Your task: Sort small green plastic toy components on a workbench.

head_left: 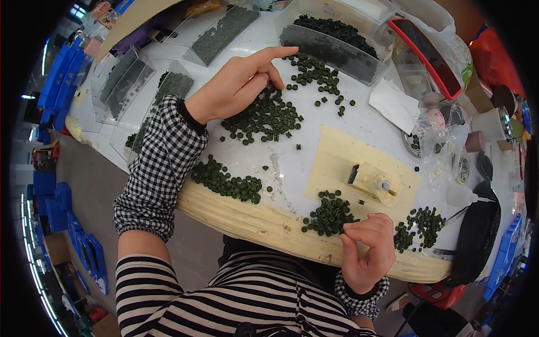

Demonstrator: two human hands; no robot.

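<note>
My left hand (238, 84) reaches over a large heap of small dark green round pieces (269, 115) on the white table. Its index finger stretches to the far side, near more loose pieces (314, 73); the other fingers bend down at the heap, and nothing shows in its grasp. At the near edge, my right hand (369, 255) has thumb and index fingertips together beside a smaller pile of the same pieces (327, 214). Whatever may be between those fingertips is too small to make out. Just beyond stands a small pale block with a metal pin (377, 182).
Yellow tape (337, 151) lies under the block. More green pieces form a pile at left (227, 182) and another at right (426, 224). Clear bins (337, 50) of pieces stand at the back. A red-cased phone (426, 59), white tissue (393, 104) and black mesh pouch (477, 236) are rightward.
</note>
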